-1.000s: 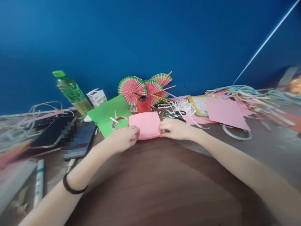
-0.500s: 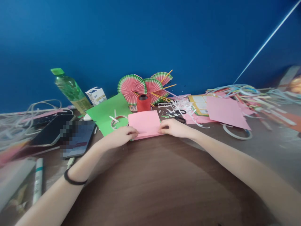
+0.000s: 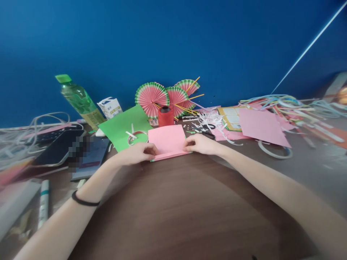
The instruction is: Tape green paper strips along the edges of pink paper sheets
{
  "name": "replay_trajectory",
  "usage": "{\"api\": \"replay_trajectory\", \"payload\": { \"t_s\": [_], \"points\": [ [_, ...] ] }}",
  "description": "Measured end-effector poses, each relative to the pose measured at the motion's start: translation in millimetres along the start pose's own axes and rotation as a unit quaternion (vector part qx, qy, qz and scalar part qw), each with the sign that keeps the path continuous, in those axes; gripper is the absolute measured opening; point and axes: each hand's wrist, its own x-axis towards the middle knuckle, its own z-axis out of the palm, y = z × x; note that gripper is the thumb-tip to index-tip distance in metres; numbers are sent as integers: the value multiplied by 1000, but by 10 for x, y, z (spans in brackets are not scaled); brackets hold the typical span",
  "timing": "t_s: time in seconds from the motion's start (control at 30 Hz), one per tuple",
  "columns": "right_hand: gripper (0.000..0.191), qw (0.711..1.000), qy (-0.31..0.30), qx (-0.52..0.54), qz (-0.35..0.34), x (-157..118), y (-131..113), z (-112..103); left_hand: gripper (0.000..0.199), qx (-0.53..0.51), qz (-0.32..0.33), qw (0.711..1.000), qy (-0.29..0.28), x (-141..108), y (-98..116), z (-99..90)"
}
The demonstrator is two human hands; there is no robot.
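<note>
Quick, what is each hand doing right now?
Left hand: closed, pinching the left edge of the folded pink paper sheet.
Right hand: closed, pinching the same sheet's right edge.

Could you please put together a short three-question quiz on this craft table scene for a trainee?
1. True or false: both hands rest on the pink paper.
2. Which thing stands right behind that paper? A) the red spool B) the green bottle C) the marker pen
3. Fill in: the tape ring lies on the ____ sheet.

Key:
1. True: the left hand presses its near left corner and the right hand its near right edge, on the wooden table.
2. A
3. green
</note>
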Motion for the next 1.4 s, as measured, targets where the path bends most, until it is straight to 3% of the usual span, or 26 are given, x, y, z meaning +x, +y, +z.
{"api": "replay_trajectory", "payload": {
  "t_s": [0.47, 0.97, 1.4],
  "points": [
    [9, 1000, 2, 8, 2, 10, 2, 26, 21, -48, 0, 999, -14, 22, -57, 44],
    [11, 1000, -9, 18, -2, 17, 29, 37, 22, -5, 7, 1000, -4, 17, -27, 55],
    [12, 1000, -15, 18, -15, 22, 53, 44, 16, 14, 32, 999, -31, 29, -54, 63]
  ]
}}
